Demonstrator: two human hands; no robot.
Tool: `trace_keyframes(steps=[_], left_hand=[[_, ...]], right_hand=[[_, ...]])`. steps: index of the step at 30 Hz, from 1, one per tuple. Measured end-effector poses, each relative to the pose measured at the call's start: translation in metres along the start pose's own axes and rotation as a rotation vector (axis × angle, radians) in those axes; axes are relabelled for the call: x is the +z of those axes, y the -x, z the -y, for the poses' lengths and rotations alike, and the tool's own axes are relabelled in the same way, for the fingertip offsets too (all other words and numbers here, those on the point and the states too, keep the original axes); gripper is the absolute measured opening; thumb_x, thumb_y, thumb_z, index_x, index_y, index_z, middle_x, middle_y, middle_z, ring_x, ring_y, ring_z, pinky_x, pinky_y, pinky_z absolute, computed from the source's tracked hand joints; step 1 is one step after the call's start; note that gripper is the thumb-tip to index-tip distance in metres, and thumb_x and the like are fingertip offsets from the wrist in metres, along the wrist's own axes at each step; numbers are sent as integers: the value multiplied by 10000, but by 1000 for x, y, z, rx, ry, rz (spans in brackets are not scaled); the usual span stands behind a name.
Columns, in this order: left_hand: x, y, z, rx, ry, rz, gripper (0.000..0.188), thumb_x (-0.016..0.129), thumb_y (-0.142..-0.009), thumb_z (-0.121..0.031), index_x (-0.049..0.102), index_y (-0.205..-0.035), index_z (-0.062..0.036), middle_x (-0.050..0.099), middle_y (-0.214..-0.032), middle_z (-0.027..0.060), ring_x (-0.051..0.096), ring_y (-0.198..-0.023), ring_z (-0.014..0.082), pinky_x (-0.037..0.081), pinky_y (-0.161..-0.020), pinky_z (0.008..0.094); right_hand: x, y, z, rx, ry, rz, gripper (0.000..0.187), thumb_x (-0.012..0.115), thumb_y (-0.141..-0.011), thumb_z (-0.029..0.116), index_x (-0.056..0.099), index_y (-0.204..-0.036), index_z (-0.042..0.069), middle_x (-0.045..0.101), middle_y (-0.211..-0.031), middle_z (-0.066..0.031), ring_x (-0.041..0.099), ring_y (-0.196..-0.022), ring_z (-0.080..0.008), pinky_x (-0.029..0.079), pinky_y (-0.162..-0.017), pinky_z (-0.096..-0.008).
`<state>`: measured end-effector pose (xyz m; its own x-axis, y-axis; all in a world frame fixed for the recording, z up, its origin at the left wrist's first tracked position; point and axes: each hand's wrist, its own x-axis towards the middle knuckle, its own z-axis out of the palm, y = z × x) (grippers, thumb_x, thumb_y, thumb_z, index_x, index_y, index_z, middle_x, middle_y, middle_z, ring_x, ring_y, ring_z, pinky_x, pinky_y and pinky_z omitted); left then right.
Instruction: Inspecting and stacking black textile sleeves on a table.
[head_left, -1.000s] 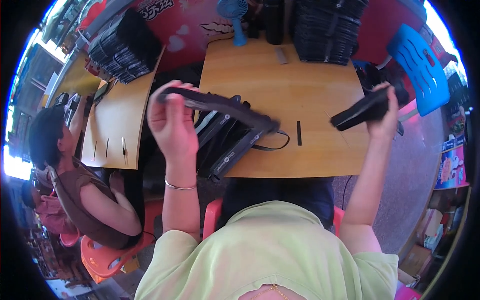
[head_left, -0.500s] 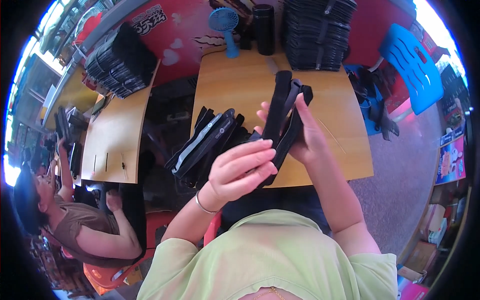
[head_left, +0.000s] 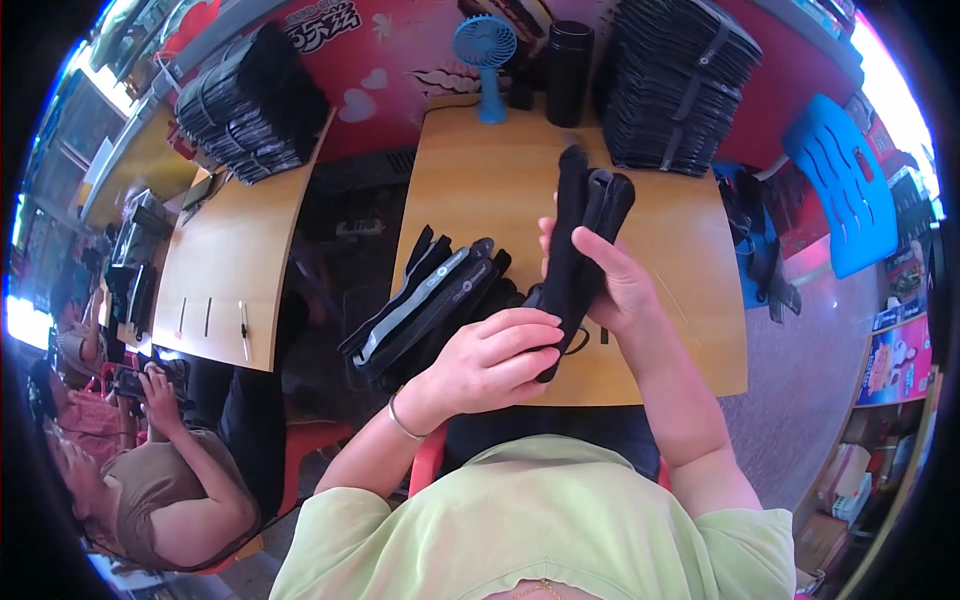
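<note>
A folded black fabric band (head_left: pixel 568 240), long and padded-looking, is held up above the table between both hands. My right hand (head_left: pixel 620 285) wraps round its right side, the thumb lying across the front and fingertips showing behind. At its lower end my left hand (head_left: pixel 490 362) grips the cloth with curled fingers. A loose black loop hangs just under the band. To the left, several similar black bands (head_left: pixel 425 310), one with a light grey strip, lie in a pile on the wooden table (head_left: pixel 480 170).
Along the table's far side stand a blue fan (head_left: pixel 487 65), a black tumbler (head_left: pixel 568 75) and a tall stack of black fabric pieces (head_left: pixel 680 90). A blue plastic chair (head_left: pixel 845 185) is at right. Another person (head_left: pixel 190 480) sits at the left-hand table (head_left: pixel 215 280), which bears another black stack (head_left: pixel 250 105).
The band's layers, spread apart before, are now pressed together in my right hand. My right thumb has moved down across its front. The other person's raised arm has come down.
</note>
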<state>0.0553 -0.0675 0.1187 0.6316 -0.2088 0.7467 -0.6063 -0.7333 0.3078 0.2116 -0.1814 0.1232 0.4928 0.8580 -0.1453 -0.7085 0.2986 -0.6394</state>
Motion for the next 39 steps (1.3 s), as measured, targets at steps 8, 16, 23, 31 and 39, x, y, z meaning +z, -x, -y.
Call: trace_keyframes(steps=[8,16,23,31,39], left_hand=[[-14,2,14,-225,12,40,393,842,-615,-169,644,-933,-52,617,-1035,114,607,-994,306,493,-929,440],[-62,41,20,-623,-307,-219,353,781,-641,-30,630,-960,-25,610,-1009,125,595,-940,299,489,-819,368],[-76,72,13,-879,-501,46,713,783,-710,-267,454,-1294,-22,504,-1237,184,487,-1153,358,390,-993,425],[-72,76,13,-934,-487,325,852,733,-735,-433,374,-1373,2,490,-1275,214,482,-1174,367,358,-1023,432],[-77,83,13,-894,-532,365,848,710,-747,-468,380,-1364,10,520,-1225,192,519,-1120,341,391,-978,422]], right_hand=[[4,-17,32,-377,503,-122,321,704,-791,40,617,-1099,26,666,-1030,-73,634,-912,-159,510,-817,-301],[-17,-114,29,-578,1457,-90,436,742,-712,89,576,-1115,95,679,-971,-76,653,-884,-187,497,-779,-346],[-3,-204,-22,-709,1997,22,653,762,-710,378,481,-1273,202,624,-1155,-147,577,-1093,-325,421,-948,-422],[-36,-216,-56,-634,2139,114,580,524,-914,413,371,-1429,194,368,-1456,-153,327,-1361,-292,196,-1119,-517],[-56,-119,-10,-657,1656,183,280,601,-868,189,615,-1121,70,569,-1214,-151,524,-1152,-321,398,-998,-392]])
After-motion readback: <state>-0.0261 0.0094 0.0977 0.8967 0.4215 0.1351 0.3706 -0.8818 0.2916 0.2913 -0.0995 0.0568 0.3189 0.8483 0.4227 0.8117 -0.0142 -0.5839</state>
